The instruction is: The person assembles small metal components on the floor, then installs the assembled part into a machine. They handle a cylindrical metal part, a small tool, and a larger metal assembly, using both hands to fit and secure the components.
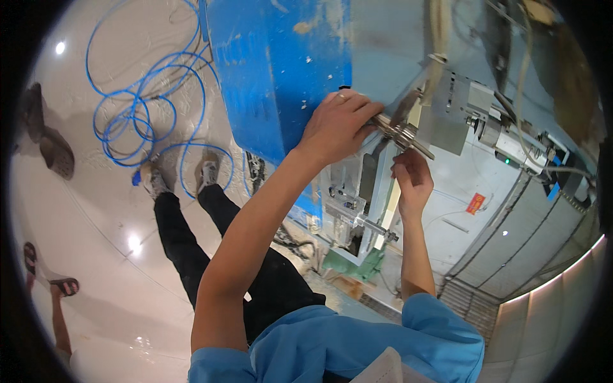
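My left hand (341, 125) reaches across a blue machine housing, its fingers closed round the near end of a shiny metal shaft (401, 134) with stepped collars and a thin rod sticking out. Just below the collars is my right hand (413, 182), its fingers curled together. Whether they touch the shaft or pinch something small I cannot make out. Below the hands sits a metal bracket with a clamp rod (377, 228), fixed to the machine frame.
The blue housing (255, 70) stands at my left. A motor-like unit (504, 140) with a green light and cables is mounted at the right. A coiled blue hose (137, 121) lies on the pale floor. Another person's sandalled foot (64, 286) shows at the far left.
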`<action>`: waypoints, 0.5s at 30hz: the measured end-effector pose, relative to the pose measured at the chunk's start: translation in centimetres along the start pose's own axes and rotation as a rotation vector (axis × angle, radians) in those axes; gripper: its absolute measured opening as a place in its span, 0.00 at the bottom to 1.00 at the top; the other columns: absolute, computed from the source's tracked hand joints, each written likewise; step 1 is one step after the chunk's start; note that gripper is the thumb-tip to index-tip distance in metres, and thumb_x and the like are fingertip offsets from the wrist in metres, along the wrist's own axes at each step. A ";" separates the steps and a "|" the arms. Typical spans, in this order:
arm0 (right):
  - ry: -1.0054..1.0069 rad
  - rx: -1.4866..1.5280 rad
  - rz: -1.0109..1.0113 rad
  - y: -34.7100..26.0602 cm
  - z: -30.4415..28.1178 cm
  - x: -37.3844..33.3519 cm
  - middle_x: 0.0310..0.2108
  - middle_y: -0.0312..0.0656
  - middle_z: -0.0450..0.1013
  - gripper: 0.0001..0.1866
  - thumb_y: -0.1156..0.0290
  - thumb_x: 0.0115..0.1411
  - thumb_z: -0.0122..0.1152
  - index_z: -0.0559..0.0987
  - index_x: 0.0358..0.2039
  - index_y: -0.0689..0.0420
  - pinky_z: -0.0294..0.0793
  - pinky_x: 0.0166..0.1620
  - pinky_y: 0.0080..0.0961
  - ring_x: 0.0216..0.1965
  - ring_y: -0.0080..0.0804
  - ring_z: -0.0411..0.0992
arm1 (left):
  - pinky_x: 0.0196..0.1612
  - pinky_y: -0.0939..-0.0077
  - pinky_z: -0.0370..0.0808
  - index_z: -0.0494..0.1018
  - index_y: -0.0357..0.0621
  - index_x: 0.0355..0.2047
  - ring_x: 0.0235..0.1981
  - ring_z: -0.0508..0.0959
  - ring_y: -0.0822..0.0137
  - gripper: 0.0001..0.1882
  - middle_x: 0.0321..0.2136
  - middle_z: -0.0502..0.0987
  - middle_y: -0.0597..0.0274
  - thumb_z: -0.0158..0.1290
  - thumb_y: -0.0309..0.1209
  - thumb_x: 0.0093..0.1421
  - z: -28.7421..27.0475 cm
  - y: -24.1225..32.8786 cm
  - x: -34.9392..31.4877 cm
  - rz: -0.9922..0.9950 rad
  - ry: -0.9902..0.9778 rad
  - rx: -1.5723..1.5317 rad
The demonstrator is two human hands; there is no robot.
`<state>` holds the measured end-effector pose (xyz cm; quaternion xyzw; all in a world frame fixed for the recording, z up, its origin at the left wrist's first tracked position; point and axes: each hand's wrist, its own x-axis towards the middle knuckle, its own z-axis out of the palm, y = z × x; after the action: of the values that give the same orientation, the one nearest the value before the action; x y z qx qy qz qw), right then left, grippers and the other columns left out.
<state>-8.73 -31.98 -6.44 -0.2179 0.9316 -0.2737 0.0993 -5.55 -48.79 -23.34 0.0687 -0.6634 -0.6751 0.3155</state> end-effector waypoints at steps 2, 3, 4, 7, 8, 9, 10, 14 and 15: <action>0.012 -0.062 -0.032 -1.2 -0.7 -1.8 0.41 0.42 0.77 0.17 0.77 0.63 0.64 0.79 0.52 0.66 0.74 0.41 0.23 0.37 0.26 0.74 | 0.62 0.55 0.67 0.75 0.46 0.54 0.58 0.72 0.52 0.23 0.52 0.77 0.59 0.61 0.32 0.58 -0.6 0.8 0.3 0.036 0.001 0.089; -0.004 -0.077 -0.041 -1.8 -1.0 -3.0 0.40 0.42 0.78 0.16 0.77 0.62 0.64 0.79 0.51 0.66 0.74 0.42 0.23 0.38 0.26 0.74 | 0.63 0.54 0.66 0.74 0.46 0.55 0.59 0.72 0.51 0.24 0.53 0.76 0.57 0.61 0.32 0.57 -0.8 1.4 0.4 0.007 -0.050 0.147; -0.019 -0.091 -0.053 -2.5 -1.0 -4.2 0.39 0.42 0.78 0.15 0.78 0.62 0.64 0.80 0.50 0.65 0.74 0.44 0.23 0.39 0.26 0.75 | 0.63 0.54 0.66 0.74 0.46 0.55 0.60 0.71 0.51 0.24 0.52 0.76 0.57 0.61 0.30 0.57 -1.1 2.0 0.6 0.041 -0.025 0.172; -0.088 -0.098 -0.046 -4.1 -0.3 -7.9 0.36 0.42 0.78 0.13 0.79 0.61 0.65 0.82 0.47 0.63 0.76 0.42 0.24 0.37 0.27 0.77 | 0.64 0.54 0.66 0.73 0.45 0.57 0.60 0.71 0.49 0.25 0.53 0.76 0.54 0.60 0.27 0.57 -1.6 3.8 0.9 0.029 -0.061 0.286; -0.127 -0.037 -0.008 -4.3 0.3 -9.1 0.36 0.42 0.79 0.13 0.78 0.62 0.65 0.82 0.47 0.63 0.77 0.41 0.24 0.37 0.27 0.78 | 0.63 0.53 0.67 0.72 0.43 0.58 0.59 0.72 0.47 0.26 0.54 0.75 0.52 0.59 0.28 0.57 -1.7 4.3 0.8 0.021 -0.066 0.318; -0.177 0.057 -0.013 -4.4 1.2 -10.5 0.37 0.42 0.79 0.13 0.78 0.62 0.65 0.82 0.48 0.62 0.77 0.40 0.24 0.36 0.27 0.78 | 0.62 0.52 0.68 0.71 0.42 0.58 0.59 0.72 0.44 0.27 0.55 0.75 0.50 0.59 0.28 0.58 -1.9 4.8 0.6 -0.030 -0.116 0.352; -0.220 0.190 -0.006 -4.4 1.9 -12.2 0.38 0.42 0.79 0.14 0.78 0.61 0.65 0.81 0.48 0.61 0.78 0.40 0.24 0.35 0.27 0.78 | 0.61 0.53 0.69 0.71 0.41 0.59 0.58 0.73 0.44 0.26 0.56 0.75 0.49 0.58 0.28 0.58 -2.0 5.2 -0.1 -0.013 -0.061 0.320; -0.548 0.028 -0.062 -2.4 2.3 -19.0 0.40 0.44 0.78 0.16 0.69 0.62 0.68 0.80 0.49 0.58 0.79 0.41 0.30 0.37 0.35 0.80 | 0.57 0.58 0.74 0.72 0.37 0.57 0.54 0.77 0.48 0.22 0.53 0.77 0.45 0.56 0.26 0.63 -5.8 5.3 -5.7 -0.043 0.029 0.302; -0.584 -0.034 -0.091 -1.4 2.3 -20.5 0.42 0.45 0.78 0.17 0.66 0.62 0.67 0.79 0.50 0.57 0.79 0.41 0.33 0.38 0.38 0.80 | 0.54 0.59 0.75 0.73 0.37 0.55 0.51 0.79 0.49 0.19 0.51 0.78 0.45 0.56 0.25 0.64 -7.6 5.2 -8.5 -0.181 0.020 0.284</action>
<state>10.61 -24.62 -6.21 -0.3305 0.8573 -0.1878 0.3471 6.76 -50.46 -22.02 0.1789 -0.7400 -0.5994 0.2471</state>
